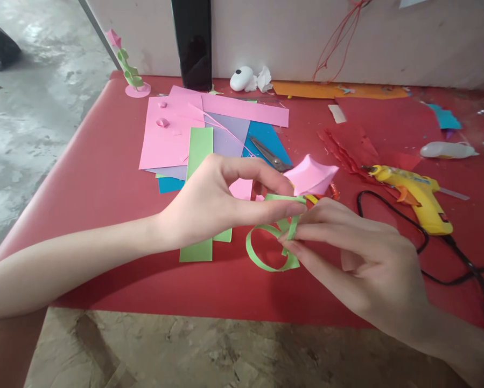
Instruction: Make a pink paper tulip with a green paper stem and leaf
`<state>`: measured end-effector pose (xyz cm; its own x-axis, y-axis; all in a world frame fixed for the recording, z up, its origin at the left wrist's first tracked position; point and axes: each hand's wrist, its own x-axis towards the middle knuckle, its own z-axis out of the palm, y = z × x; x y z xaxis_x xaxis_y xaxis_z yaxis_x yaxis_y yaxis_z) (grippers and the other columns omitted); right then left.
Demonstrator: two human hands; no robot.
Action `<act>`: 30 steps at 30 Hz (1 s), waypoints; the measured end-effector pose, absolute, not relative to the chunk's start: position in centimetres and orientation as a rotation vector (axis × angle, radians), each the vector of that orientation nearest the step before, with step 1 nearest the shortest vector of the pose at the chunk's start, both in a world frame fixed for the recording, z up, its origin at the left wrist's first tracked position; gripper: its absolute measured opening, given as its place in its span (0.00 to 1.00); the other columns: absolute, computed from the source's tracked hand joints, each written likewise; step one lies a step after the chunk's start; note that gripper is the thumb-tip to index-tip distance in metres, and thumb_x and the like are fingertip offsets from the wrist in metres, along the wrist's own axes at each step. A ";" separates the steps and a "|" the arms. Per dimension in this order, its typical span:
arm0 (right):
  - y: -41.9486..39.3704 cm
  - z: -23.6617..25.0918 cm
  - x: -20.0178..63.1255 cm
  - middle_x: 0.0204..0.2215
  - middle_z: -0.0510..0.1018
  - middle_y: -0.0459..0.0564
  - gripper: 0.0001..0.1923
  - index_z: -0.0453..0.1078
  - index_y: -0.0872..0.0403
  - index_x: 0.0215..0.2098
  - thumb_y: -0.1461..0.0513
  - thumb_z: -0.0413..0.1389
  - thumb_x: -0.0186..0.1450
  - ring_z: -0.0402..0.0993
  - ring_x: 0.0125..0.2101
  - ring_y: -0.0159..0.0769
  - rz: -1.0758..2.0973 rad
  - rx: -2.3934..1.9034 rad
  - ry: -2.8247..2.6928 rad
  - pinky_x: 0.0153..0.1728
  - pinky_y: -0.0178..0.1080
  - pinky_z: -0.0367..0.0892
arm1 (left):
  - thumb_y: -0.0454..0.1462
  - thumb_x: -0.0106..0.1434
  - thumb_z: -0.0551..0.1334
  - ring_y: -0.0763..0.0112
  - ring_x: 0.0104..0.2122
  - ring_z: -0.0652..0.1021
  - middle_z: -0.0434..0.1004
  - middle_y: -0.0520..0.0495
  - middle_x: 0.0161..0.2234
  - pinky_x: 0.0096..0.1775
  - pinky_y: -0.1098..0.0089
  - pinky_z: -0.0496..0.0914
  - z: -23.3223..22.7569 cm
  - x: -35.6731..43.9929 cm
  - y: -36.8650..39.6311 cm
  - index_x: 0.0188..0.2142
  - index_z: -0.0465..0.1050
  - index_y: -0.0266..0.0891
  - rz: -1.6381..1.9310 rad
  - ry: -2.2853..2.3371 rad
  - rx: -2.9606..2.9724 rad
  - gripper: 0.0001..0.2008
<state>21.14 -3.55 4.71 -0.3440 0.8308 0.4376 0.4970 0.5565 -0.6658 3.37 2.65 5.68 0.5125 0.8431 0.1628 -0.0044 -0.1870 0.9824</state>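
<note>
Between my two hands is a paper flower with a puffy pink star-shaped head (311,175) and green paper strips (261,264) curled into loops below it. With thumb and forefinger, my left hand (225,202) pinches the upper green strip just under the pink head. Lower down, the fingertips of my right hand (355,253) are closed on the green strip where the loops meet. Scissors (272,154) lie behind the flower, their handles hidden by it and my left hand. Green paper strips (196,250) lie under my left wrist.
Pink sheets (161,148) overlap purple and blue paper on the red table (116,215). A yellow hot glue gun (425,202) with a black cord lies at right. At the back stand a finished paper flower (131,70), a black phone-like slab (192,43) and a white rounded object (242,79).
</note>
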 end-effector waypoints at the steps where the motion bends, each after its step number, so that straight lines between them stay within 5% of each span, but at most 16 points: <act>1: -3.5 4.7 21.1 0.24 0.74 0.43 0.07 0.69 0.51 0.29 0.69 0.57 0.58 0.69 0.26 0.30 0.541 -1.061 -2.012 0.27 0.36 0.67 | 0.37 0.48 0.72 0.76 0.27 0.70 0.76 0.55 0.25 0.30 0.72 0.65 5.7 3.4 2.6 0.22 0.74 0.41 0.894 0.742 1.572 0.08; 30: -3.2 5.3 21.0 0.22 0.74 0.41 0.06 0.67 0.51 0.29 0.68 0.57 0.58 0.71 0.25 0.29 0.544 -1.114 -2.013 0.31 0.37 0.70 | 0.31 0.53 0.65 0.76 0.29 0.70 0.73 0.55 0.25 0.32 0.71 0.64 5.6 3.4 2.0 0.25 0.72 0.40 0.820 0.663 1.637 0.04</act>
<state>21.02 -3.19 5.35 -0.3322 0.8485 0.4119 0.5255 0.5292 -0.6662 3.40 1.99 5.58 0.5993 0.7828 0.1676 -0.0003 -0.2092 0.9779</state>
